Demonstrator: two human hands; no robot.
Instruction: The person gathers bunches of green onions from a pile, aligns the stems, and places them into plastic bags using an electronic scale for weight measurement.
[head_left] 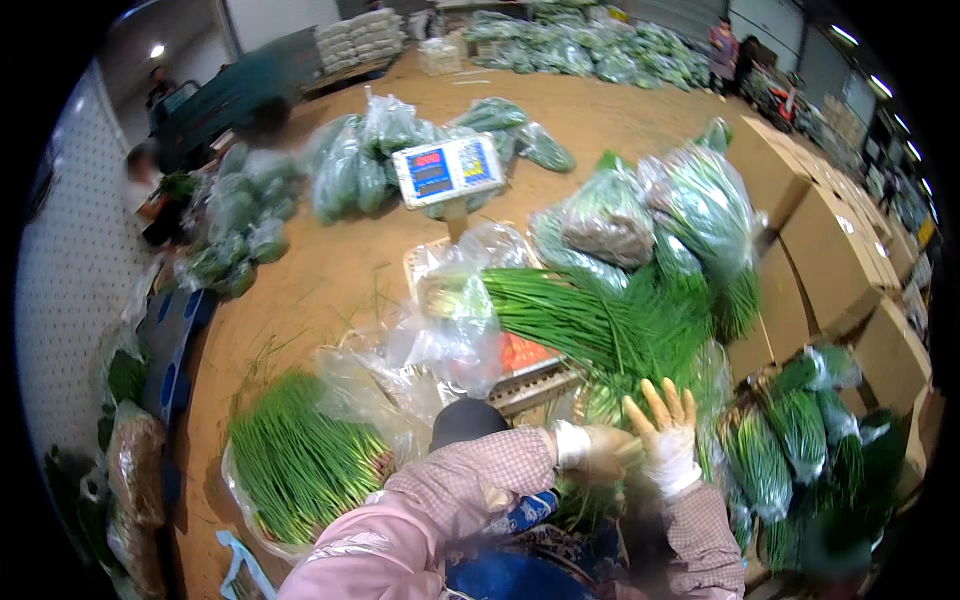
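Observation:
My left hand (603, 452), wrapped in white at the wrist, reaches to the right beside my right hand. Its fingers are blurred, so what they hold, if anything, is hidden. My right hand (668, 430), also white-wrapped at the wrist, is open with its fingers spread, and nothing shows in it. Just beyond both hands, a big bunch of long thin green onions (570, 305) lies across a scale, its pale end in a clear plastic bag (445, 345). The scale's display head (448, 170) stands on a post behind it. More green onions (300, 450) lie in an open bag at my left.
Filled clear bags of greens (700, 200) rest beyond the scale at the right. Cardboard boxes (835, 245) line the right side, with bagged bunches (790, 430) before them. Other bags of greens (355, 165) lie on the brown floor (330, 260). People stand or sit farther off.

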